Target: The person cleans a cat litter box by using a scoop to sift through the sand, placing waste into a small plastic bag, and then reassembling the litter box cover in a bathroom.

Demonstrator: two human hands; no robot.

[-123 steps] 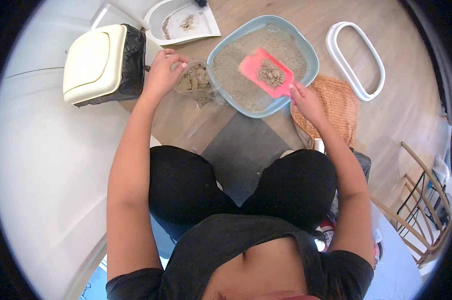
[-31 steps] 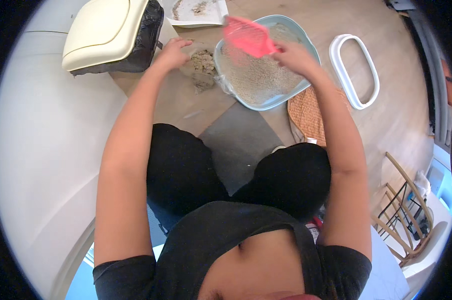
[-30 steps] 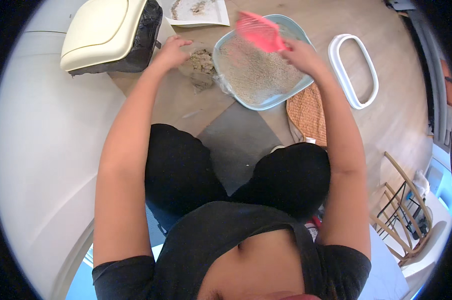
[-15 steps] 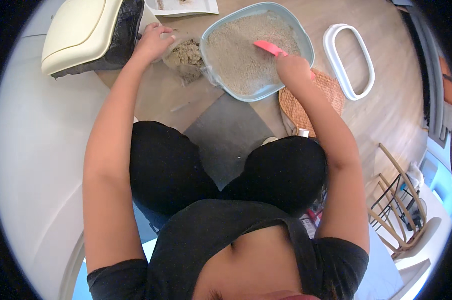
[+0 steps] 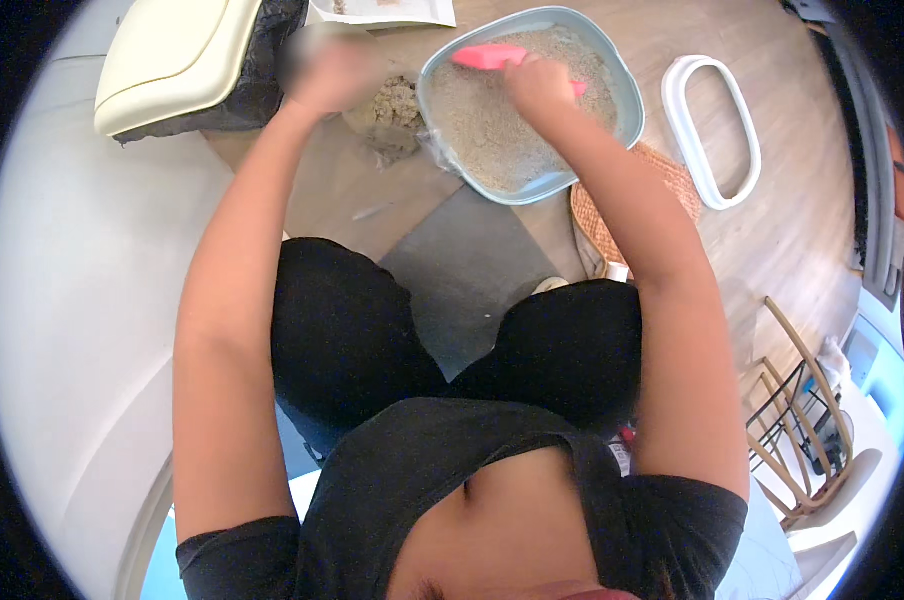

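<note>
While the grip of the right hand (image 5: 540, 88) wraps its handle (image 5: 579, 89), the coral-pink litter scoop (image 5: 487, 57) sits toward eleven o'clock within the blue litter tray (image 5: 636, 105). It looks light, stiff, best held there. The blurred left hand (image 5: 334, 70) is unreadable, near a clear bag (image 5: 387, 112) at nine. On wood-look floor (image 5: 812, 150): grey mat (image 5: 460, 270) near seven, white oval frame (image 5: 674, 110) at three.

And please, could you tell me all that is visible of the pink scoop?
The pink scoop looks like plastic. Its blade points left, seen almost edge-on; its handle passes through the right grip, the end showing beyond. It appears over the grainy filling of the pale-blue tray; whether it touches is unclear.
</note>
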